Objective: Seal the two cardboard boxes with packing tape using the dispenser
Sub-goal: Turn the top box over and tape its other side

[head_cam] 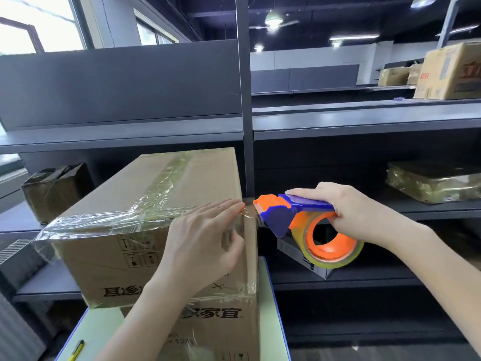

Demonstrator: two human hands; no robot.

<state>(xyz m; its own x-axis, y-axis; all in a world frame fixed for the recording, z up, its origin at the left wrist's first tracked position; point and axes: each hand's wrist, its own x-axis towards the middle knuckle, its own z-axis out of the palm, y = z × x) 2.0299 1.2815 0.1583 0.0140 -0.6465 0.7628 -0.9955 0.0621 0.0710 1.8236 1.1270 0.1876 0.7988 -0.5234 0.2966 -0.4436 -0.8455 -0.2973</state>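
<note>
Two cardboard boxes are stacked on a pale table. The upper box (145,194) has shiny clear tape along its top seam and across its near top edge. The lower box (221,329) shows under it, with printed characters on its front. My left hand (205,243) lies flat, fingers apart, on the upper box's near right corner, pressing on the tape. My right hand (364,212) grips the blue handle of the orange and blue tape dispenser (299,222), held just right of that corner. A short strip of tape runs from the dispenser's blade to the box edge.
The pale table (270,308) has a blue rim; a yellow utility knife (76,350) lies on its near left. Dark metal shelving (364,121) stands behind, with an upright post (246,100). A wrapped parcel (434,181) sits right, a dark box (52,188) left, more cartons (450,71) upper right.
</note>
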